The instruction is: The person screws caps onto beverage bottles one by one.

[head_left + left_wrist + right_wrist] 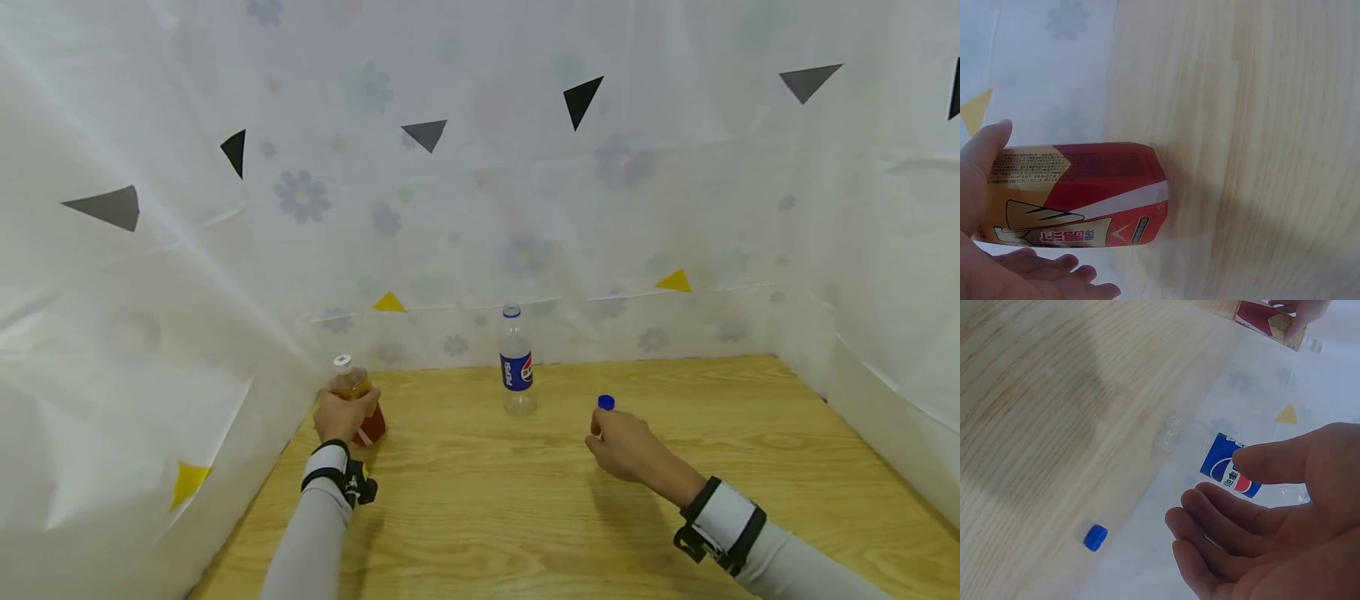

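Observation:
At the left, my left hand (345, 417) is round a drink bottle (371, 429) with a red and gold label and white cap. The left wrist view has the thumb along one side of this bottle (1110, 194) and the fingers along the other, some fingertips apart from it. My right hand (630, 446) hovers near a blue bottle cap (606, 402). In the right wrist view this cap (1095, 538) lies on the table, apart from the bent, spread fingers, which hold nothing. An uncapped clear Pepsi bottle (517, 375) stands upright between both hands, farther back.
The wooden table (480, 517) meets white sheeting (465, 217) at the back and both sides. Flower prints and black, grey and yellow triangles mark the sheeting. The drink bottle is close to the table's left edge.

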`<move>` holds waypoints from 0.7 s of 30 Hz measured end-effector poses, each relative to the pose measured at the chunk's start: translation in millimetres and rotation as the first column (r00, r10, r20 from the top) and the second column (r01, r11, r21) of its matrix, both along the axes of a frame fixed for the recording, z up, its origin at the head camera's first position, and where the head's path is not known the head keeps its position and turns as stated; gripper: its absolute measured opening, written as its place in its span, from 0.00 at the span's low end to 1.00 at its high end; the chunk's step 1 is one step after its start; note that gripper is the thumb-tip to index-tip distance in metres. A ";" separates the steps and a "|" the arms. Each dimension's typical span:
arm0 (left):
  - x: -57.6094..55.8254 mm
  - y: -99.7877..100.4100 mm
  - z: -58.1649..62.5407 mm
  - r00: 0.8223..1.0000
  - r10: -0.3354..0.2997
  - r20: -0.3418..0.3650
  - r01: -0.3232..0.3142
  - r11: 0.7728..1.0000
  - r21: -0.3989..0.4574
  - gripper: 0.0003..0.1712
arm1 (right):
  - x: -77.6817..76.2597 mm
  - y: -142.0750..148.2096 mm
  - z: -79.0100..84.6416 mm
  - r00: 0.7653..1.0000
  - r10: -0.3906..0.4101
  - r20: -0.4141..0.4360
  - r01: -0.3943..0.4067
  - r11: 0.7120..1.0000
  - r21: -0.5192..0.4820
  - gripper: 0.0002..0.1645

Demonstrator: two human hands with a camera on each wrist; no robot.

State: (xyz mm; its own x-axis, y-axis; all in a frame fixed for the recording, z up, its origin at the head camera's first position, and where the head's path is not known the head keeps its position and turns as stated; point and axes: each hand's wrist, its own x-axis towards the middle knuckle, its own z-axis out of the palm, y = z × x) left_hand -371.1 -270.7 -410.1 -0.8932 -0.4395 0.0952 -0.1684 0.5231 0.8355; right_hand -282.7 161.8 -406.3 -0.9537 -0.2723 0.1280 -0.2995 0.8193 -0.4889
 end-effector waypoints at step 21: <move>-29.0 82.4 106.6 0.904 -0.289 -0.317 0.125 0.885 -0.449 0.55 | 0.4 -4.1 -2.5 1.000 -0.008 0.019 0.008 0.999 0.036 0.12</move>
State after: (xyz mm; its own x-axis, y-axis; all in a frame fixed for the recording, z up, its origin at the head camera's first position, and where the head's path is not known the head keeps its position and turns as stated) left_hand -400.1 -188.3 -303.5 -0.8230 -0.0964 0.5598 0.2558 0.8171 0.5166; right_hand -282.4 157.7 -408.8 -0.9580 -0.2688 0.1001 -0.2839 0.8386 -0.4650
